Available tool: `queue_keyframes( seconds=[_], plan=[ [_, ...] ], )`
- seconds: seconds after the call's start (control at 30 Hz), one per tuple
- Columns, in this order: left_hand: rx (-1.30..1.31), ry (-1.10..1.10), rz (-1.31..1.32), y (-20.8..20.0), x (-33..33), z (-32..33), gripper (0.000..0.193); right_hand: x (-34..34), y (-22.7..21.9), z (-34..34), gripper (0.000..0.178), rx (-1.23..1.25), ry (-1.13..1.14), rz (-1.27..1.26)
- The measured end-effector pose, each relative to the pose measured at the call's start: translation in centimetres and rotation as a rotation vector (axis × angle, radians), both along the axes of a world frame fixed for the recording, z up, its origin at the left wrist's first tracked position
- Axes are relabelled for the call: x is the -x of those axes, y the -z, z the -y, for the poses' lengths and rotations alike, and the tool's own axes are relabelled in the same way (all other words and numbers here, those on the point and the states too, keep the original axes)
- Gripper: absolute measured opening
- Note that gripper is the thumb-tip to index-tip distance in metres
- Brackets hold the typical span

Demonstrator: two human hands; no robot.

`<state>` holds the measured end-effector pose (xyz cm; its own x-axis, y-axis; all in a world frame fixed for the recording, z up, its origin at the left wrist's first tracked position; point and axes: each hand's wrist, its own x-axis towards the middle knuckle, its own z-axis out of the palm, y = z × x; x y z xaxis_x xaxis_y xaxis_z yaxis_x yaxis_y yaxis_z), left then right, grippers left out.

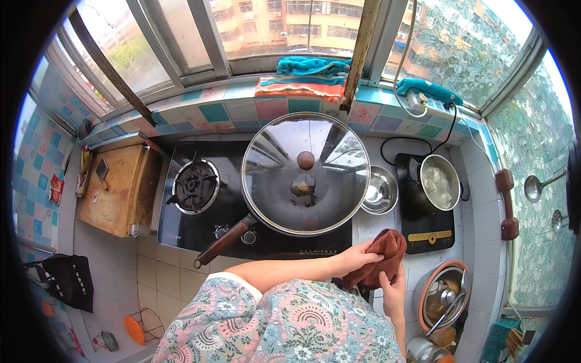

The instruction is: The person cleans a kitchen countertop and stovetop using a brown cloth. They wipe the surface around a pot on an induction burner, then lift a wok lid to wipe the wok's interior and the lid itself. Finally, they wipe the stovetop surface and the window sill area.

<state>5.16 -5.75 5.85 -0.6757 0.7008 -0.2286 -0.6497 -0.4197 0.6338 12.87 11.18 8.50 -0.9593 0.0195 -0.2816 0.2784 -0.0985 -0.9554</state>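
Note:
A brown cloth [387, 251] is bunched between my two hands, just in front of the counter edge. My left hand [356, 256] pinches its upper left side. Lower down, my right hand [393, 285] grips the cloth's lower right part. Beyond them a large wok [227, 239] with a dark wooden handle stands on the gas stove [233, 157]. Its clear glass lid [305, 181], with a round wooden knob, covers it. A shiny metal bowl [380, 190] sits right of the wok.
A pot of pale food [440, 181] stands on a black electric cooker [426, 233] at the right. Nearer is a lidded pot [445, 296] with utensils across it. Folded towels [302, 88] lie on the tiled sill. A wooden board [115, 187] is at the left.

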Motion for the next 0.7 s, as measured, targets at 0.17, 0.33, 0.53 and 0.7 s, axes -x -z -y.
queue_keyframes(
  seconds=[0.17,0.33,0.53,0.7],
  plan=[
    [0.149,-0.055,-0.307,-2.1,-1.2,2.1,0.072,0.7,-0.1,0.9,0.059,-0.149,-0.232,-0.187],
    [0.219,-0.134,-0.62,-4.4,-1.9,3.6,0.079,3.7,-2.4,5.2,0.052,-0.119,-0.329,-0.377],
    [0.754,-0.073,-1.002,-6.9,-4.2,6.0,0.074,3.2,0.1,4.4,0.045,0.224,-0.225,-0.138],
    [0.972,-0.371,-1.105,-7.1,-7.2,5.1,0.08,1.0,-1.5,4.8,0.06,0.474,-0.479,-0.06]
  ],
)
